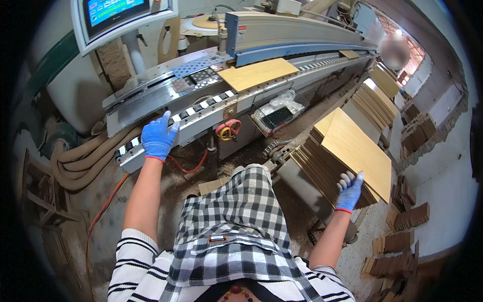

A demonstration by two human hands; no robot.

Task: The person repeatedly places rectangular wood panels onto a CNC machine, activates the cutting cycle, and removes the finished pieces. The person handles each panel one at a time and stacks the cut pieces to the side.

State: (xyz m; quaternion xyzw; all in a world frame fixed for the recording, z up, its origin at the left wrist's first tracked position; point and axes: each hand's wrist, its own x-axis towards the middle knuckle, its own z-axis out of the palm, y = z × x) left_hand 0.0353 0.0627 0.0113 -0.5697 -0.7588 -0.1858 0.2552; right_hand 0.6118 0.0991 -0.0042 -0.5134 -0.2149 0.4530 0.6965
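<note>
My left hand (159,137), in a blue glove with a red cuff, lies with fingers outstretched at the near end of a long machine's roller track (193,109). It holds nothing. My right hand (349,191), in a matching glove with pale fingertips, is beside the near edge of a light wood-coloured board (358,151) on top of a stack. Its fingers are bent and apart, and the thumb side meets or nearly meets that edge; contact is hard to make out. Another wood-coloured board (259,74) lies on the track, ahead and right of my left hand.
A screen (114,15) stands at upper left. Below the track hang a wire basket (278,117) with a dark flat object and plastic, and red and yellow tape rolls (228,130). Thick hoses (83,163) curve at left. More board stacks (373,103) line the right; a person (394,53) stands far off.
</note>
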